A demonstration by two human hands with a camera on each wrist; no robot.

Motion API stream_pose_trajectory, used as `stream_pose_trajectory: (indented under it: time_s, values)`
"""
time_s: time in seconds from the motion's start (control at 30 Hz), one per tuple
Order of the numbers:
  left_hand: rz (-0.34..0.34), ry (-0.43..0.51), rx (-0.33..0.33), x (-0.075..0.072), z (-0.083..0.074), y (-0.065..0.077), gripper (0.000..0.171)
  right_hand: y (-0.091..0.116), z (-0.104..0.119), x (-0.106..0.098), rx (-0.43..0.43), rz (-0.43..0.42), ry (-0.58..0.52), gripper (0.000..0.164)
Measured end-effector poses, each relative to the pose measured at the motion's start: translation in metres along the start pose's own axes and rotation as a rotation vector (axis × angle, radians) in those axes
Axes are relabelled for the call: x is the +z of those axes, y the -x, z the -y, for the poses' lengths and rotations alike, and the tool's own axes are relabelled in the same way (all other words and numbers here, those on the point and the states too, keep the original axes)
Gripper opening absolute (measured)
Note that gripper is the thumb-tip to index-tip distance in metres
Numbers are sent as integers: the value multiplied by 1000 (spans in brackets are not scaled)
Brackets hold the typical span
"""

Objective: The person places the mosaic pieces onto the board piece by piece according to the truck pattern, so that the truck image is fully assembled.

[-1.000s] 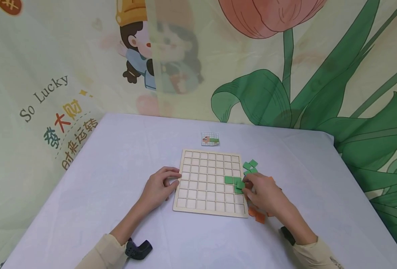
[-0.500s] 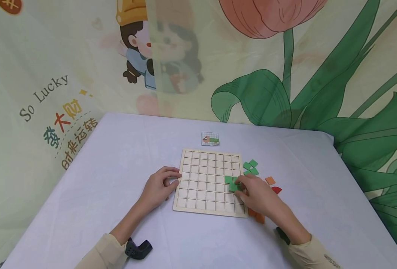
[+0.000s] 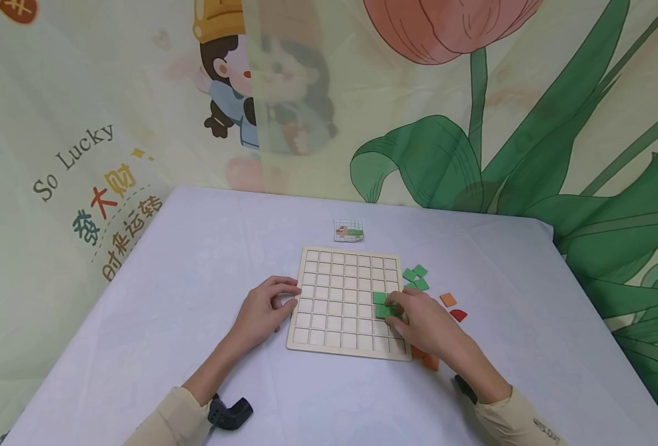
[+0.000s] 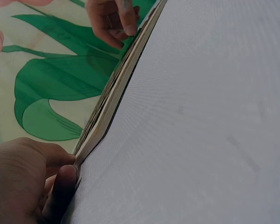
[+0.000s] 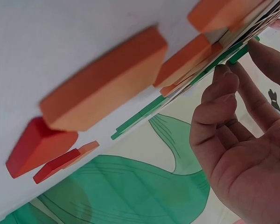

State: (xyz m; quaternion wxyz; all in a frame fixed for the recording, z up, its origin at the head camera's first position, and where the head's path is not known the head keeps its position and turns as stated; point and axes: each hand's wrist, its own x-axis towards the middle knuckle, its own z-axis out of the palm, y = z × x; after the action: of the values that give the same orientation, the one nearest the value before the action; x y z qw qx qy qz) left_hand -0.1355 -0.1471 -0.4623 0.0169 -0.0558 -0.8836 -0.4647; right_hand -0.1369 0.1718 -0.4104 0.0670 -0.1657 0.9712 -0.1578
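Observation:
A wooden grid board (image 3: 329, 322) lies on the table. My left hand (image 3: 260, 313) holds its left edge between thumb and index finger, which meet close to the rim in the left wrist view. Over the board's right side, my right hand (image 3: 426, 317) pinches a green square tile (image 5: 239, 54) between thumb and index finger, low over the grid. Just beyond that tile, another green tile (image 3: 379, 298) sits in a cell. Part of the green tiles under the right fingertips is hidden.
Several loose green tiles (image 3: 416, 272) lie by the board's upper right edge. An orange square (image 3: 448, 300) and a red rounded piece (image 3: 458, 315) are further right, and more orange pieces (image 3: 431, 362) lie near the lower right corner. Behind the board is a small pattern card (image 3: 348, 230).
My right hand has moved left over the board with the green tile, which is now lower on the grid beside the other green tiles. My left hand has stayed still.

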Motion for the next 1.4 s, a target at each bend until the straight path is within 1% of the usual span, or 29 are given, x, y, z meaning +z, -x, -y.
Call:
stream_pose_trajectory:
  time_s: [0.53, 1.07, 1.4]
  values:
    - [-6, 0, -1, 1, 0, 0, 22, 0, 2, -1, 4, 13, 11, 31]
    - [-3, -1, 2, 0, -1, 0, 23, 0, 5, 0, 1, 6, 19, 31]
    - [-7, -4, 5, 0, 0, 0, 22, -1, 4, 1, -1, 12, 4, 31]
